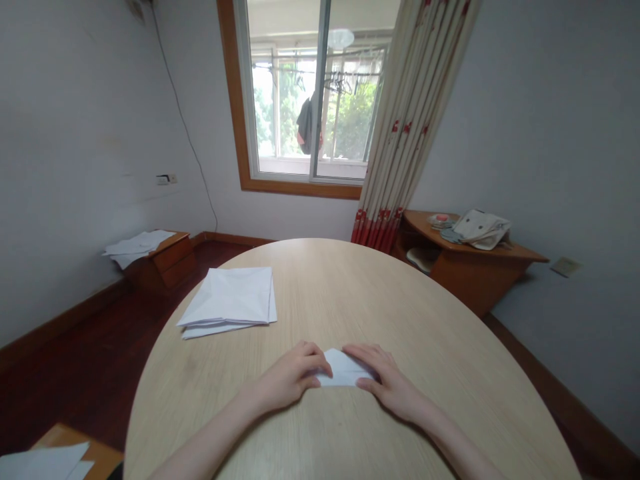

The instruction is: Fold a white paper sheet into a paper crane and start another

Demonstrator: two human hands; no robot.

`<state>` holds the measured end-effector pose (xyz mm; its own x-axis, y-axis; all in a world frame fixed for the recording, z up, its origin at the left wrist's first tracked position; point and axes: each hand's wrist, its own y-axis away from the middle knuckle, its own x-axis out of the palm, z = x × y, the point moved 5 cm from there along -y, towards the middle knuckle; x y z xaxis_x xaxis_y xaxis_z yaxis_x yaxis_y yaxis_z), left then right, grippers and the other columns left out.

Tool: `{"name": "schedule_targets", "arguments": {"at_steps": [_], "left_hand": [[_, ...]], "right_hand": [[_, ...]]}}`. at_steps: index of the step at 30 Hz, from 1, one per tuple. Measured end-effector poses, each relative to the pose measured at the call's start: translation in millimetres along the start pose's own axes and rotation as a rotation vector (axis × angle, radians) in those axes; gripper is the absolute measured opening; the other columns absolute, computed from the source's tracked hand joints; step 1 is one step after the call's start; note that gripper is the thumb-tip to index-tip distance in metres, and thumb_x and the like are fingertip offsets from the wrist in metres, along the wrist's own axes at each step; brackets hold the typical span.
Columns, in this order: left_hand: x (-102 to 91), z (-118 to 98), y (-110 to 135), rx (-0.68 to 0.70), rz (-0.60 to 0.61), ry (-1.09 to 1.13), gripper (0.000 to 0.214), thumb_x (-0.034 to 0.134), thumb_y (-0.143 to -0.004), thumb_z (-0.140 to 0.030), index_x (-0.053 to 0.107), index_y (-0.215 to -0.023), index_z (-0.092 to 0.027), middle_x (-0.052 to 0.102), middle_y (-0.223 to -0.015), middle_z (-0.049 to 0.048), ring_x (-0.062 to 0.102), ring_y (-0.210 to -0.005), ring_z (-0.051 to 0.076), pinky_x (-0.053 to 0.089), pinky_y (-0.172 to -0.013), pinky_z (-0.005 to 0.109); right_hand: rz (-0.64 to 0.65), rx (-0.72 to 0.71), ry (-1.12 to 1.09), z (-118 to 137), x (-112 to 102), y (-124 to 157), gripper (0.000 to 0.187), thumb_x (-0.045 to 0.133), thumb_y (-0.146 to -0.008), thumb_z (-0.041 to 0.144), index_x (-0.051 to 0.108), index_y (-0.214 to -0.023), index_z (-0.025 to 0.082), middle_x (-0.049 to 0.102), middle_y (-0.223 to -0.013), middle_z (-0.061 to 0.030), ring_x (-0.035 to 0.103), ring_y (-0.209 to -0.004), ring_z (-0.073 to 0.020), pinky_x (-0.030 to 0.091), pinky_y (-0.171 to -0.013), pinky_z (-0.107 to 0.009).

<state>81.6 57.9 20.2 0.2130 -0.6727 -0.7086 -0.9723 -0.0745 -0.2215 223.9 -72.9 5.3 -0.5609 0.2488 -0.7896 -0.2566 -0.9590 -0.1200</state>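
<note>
A small piece of folded white paper (345, 369) lies on the pale wood-grain oval table (350, 287), close to the near edge. My left hand (293, 377) presses on its left end with curled fingers. My right hand (380, 380) rests on its right end, and the fingers hide that part of the paper. Farther left on the table sits a loose pile of folded white paper sheets (227, 301), out of reach of neither hand's fingers but not touching them.
Beyond the table, a low wooden cabinet (163, 263) holds white papers at the left. A wooden corner shelf (465, 267) holds a cloth bag at the right. White paper lies on a wooden surface (65, 443) at the bottom left. Dark wooden floor surrounds the table.
</note>
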Motion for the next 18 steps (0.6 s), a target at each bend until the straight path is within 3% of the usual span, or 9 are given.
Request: {"name": "schedule_targets", "arguments": {"at_steps": [5,10,18], "left_hand": [[5.3,-13.4,3.4,0.1,0.004,-0.208,0.028,0.049,-0.092,-0.012,0.065,-0.109,-0.027,0.061,-0.106,0.0026,0.054,-0.098,0.018,0.041,-0.085,0.029],[13.5,-21.8,3.3,0.137,-0.013,-0.361,0.024,0.047,-0.093,-0.017,0.065,-0.107,-0.026,0.06,-0.11,0.0046,0.053,-0.098,0.021,0.042,-0.084,0.033],[30.7,-27.5,1.8,0.148,-0.009,-0.33,0.028,0.045,-0.087,-0.009,0.062,-0.107,-0.02,0.063,-0.108,0.0061,0.055,-0.1,0.021,0.043,-0.089,0.032]], "right_hand": [[0.102,-0.049,0.029,3.5,6.2,0.9,0.045,0.045,-0.09,0.02,0.049,-0.133,0.033,0.049,-0.14,-0.0024,0.036,-0.132,-0.0235,0.025,-0.108,-0.052],[0.128,-0.056,0.061,8.4,5.7,1.9,0.042,0.043,-0.094,0.023,0.047,-0.133,0.038,0.045,-0.143,-0.0008,0.036,-0.133,-0.0235,0.026,-0.107,-0.054],[0.111,-0.09,0.116,9.9,6.4,4.2,0.044,0.04,-0.096,0.02,0.043,-0.136,0.038,0.042,-0.145,0.0002,0.033,-0.135,-0.0211,0.03,-0.107,-0.049]]}}
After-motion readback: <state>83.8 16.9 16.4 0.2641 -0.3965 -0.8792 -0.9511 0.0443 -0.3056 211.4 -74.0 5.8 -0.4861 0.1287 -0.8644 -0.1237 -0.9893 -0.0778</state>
